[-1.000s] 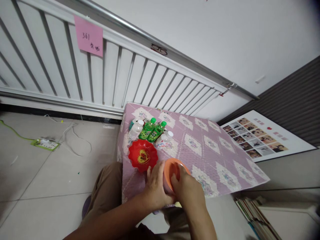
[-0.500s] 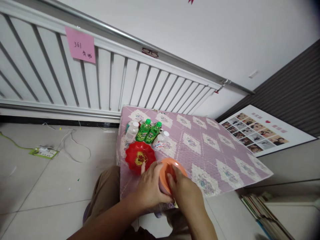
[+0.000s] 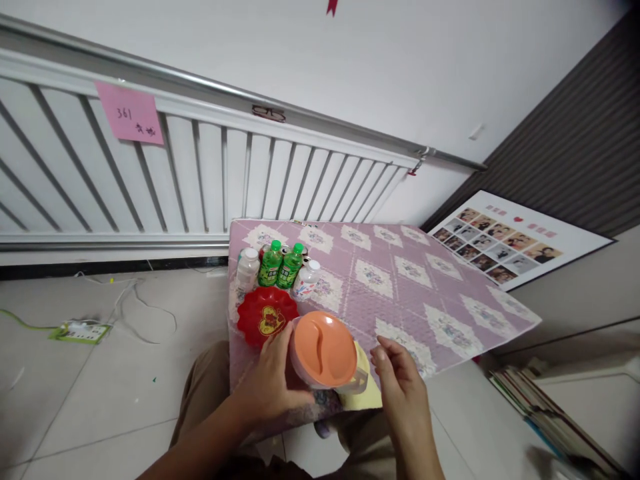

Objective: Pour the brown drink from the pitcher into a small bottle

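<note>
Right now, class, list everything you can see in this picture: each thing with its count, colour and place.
container: 1, orange lid, table's near edge
dish: 1, red, left of container
green bottles: 2, behind dish
white bottles: 2, flanking green ones
cloth: 1, yellow, by container's near side
table: 1, purple patterned cover, before white slats
note: 1, pink, on slats
photo board: 1, white, leaning at right
power strip: 1, floor left
books: stack, floor right
left hand: holds container
right hand: open, beside container, apart
</note>
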Demonstrator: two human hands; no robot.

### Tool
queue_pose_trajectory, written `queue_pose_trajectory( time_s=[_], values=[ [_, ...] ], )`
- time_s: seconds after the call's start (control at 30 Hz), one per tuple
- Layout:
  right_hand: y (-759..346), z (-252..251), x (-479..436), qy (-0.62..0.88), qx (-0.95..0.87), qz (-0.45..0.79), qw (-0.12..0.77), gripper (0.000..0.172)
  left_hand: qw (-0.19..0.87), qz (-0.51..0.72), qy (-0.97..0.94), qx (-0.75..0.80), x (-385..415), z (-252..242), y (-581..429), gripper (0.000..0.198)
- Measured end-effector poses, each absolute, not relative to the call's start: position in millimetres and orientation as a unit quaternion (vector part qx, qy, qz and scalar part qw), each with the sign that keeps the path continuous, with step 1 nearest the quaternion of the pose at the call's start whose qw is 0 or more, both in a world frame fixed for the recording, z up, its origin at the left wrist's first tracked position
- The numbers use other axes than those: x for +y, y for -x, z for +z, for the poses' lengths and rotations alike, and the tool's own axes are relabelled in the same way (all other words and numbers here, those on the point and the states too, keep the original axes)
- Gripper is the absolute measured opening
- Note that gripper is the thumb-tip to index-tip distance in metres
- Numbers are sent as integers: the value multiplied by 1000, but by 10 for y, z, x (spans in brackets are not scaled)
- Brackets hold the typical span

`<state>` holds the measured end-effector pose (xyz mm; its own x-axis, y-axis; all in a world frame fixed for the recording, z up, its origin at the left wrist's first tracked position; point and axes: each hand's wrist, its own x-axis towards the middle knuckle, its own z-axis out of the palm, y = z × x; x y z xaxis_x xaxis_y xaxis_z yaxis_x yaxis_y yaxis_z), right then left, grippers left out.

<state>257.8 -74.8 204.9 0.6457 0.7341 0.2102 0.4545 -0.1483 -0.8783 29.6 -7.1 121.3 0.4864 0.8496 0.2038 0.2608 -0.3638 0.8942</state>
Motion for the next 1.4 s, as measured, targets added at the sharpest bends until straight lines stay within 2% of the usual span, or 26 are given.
queue_pose_trajectory(
  time_s=[0.1,0.27,0.43,0.63,0.8,1.03,1.2,1.4],
  values=[
    [-2723,1791,-933,729,-366,228,532,51,439,376,-722,379,-149,934,-235,114],
    [-2714,1641,-1075,688,-413,321,503,45,454,393,-676,428,-196,582,-148,54],
    [-2577,1661,-955,646,-431,367,511,53,443,351,-657,499,-107,390,-77,35],
    [-2399,1496,-822,635,-341,387,575,60,396,271,-746,462,-10,276,-116,31],
    [-2311,1414,-807,616,-284,367,637,60,364,277,-759,463,7,263,-165,30],
    [-2605,1813,-851,600,-234,339,686,59,340,290,-764,464,-28,210,-155,25],
    [-3060,2148,-710,583,-239,320,708,51,324,305,-768,461,-46,210,-165,23],
    [-3435,2123,-188,597,-268,228,721,48,322,309,-764,466,-49,202,-180,23]
  ],
)
